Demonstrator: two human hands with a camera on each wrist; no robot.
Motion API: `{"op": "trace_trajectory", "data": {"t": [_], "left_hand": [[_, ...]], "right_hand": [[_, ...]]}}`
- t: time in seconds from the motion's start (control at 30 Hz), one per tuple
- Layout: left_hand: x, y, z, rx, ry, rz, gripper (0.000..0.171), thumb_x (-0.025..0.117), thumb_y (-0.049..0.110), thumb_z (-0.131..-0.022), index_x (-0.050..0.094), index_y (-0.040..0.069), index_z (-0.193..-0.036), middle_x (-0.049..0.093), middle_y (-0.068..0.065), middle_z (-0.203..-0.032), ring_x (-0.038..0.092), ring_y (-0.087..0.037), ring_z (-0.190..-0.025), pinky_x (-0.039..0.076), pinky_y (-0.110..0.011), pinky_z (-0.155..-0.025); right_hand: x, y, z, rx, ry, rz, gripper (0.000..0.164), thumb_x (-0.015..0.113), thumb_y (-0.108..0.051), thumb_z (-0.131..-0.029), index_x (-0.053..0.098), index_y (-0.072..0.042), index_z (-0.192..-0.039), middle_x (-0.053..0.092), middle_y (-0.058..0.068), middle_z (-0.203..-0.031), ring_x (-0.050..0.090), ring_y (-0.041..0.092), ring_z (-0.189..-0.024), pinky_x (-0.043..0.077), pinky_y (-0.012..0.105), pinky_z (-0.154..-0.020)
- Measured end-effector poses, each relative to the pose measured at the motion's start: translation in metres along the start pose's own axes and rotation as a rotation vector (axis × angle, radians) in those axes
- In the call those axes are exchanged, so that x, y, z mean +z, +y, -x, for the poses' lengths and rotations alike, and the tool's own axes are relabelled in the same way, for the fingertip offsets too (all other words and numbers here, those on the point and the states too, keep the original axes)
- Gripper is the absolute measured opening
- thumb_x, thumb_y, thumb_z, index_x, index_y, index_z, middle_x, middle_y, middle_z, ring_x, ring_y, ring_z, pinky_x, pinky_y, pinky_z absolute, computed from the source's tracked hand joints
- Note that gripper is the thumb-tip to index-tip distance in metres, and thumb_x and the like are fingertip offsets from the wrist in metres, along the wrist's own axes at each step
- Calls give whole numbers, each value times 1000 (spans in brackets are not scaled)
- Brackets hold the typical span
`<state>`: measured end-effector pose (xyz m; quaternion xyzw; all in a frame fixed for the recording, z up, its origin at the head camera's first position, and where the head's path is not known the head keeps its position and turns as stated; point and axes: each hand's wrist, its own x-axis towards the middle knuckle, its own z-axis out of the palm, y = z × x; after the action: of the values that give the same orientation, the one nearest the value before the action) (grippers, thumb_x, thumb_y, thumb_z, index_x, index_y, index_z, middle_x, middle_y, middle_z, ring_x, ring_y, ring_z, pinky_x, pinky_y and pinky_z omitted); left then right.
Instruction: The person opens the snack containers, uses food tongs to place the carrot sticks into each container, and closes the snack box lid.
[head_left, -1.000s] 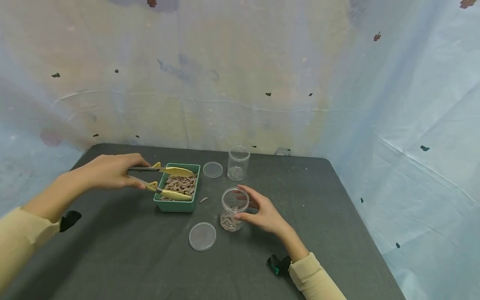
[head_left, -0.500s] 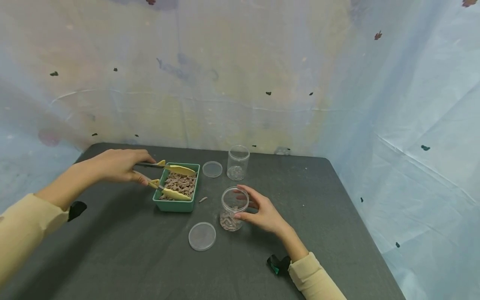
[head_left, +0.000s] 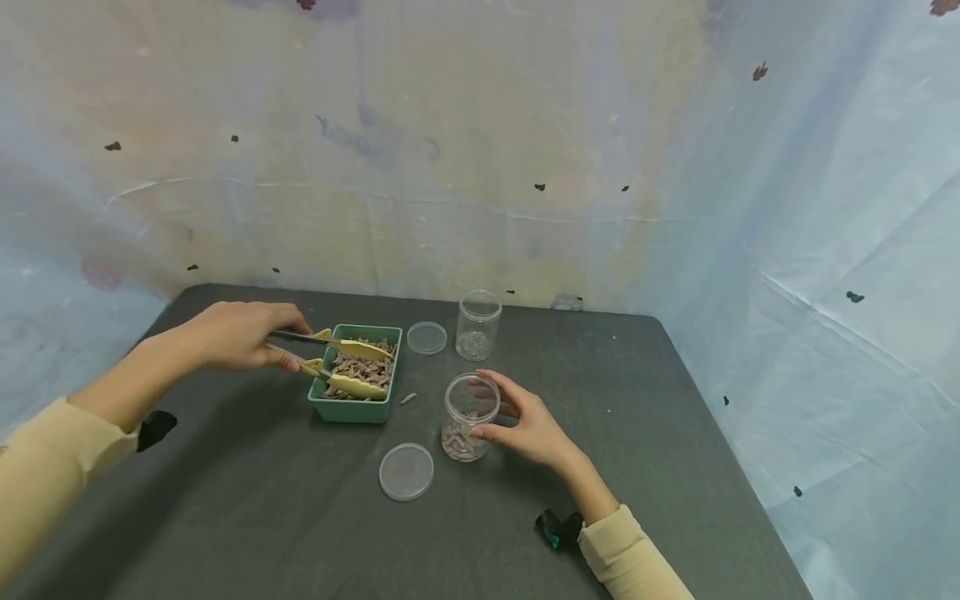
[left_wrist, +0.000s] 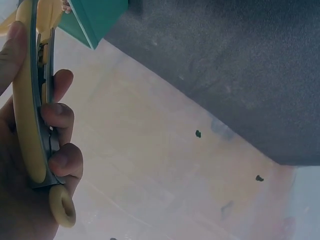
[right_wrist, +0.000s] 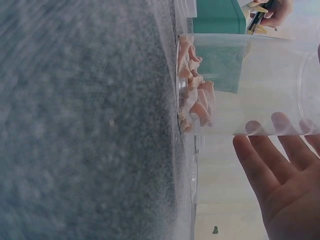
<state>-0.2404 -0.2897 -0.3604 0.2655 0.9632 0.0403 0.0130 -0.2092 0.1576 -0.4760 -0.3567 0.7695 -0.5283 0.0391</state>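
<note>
My left hand (head_left: 243, 333) grips a pair of tongs (left_wrist: 30, 100) with yellow handle parts and yellow scalloped tips. The spread tips reach over a green rectangular box (head_left: 348, 411), low among a heap of greyish-brown, meat-like pieces (head_left: 358, 365). With thumb and fingers around its side, my right hand (head_left: 528, 429) holds an open clear jar (head_left: 457, 408) upright on the table. Several of the same pieces (right_wrist: 197, 102) lie at the jar's bottom. In the left wrist view the tongs' tips are mostly cut off by the frame edge.
A second clear jar (head_left: 477, 325) stands farther back, some bits at its bottom. One round lid (head_left: 427, 338) lies beside it, another lid (head_left: 406, 472) nearer the front. A loose piece (head_left: 408, 398) rests on the dark table (head_left: 300, 517) between box and held jar.
My left hand has shifted slightly right with the tongs, and their tips sit lower over the pieces in the box. The right hand and its jar stay in place.
</note>
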Motion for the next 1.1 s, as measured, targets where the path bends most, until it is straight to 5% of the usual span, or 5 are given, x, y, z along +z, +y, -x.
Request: {"op": "trace_trajectory", "data": {"t": [0.57, 1.1], "left_hand": [[19, -10, 17, -67, 87, 57, 46, 78, 57, -89, 73, 23, -119, 73, -1, -119, 70, -19, -93, 52, -38, -64], [31, -16, 28, -101, 142, 103, 42, 76, 54, -92, 74, 22, -118, 74, -3, -118, 71, -25, -97, 53, -47, -68]], "right_hand": [[1, 1, 1, 11, 0, 7, 81, 81, -7, -91, 39, -14, -160, 54, 11, -153, 55, 39, -137, 50, 49, -105], [1, 1, 1, 15, -1, -1, 80, 81, -8, -92, 40, -17, -160, 54, 12, -153, 55, 39, -136, 51, 48, -105]]}}
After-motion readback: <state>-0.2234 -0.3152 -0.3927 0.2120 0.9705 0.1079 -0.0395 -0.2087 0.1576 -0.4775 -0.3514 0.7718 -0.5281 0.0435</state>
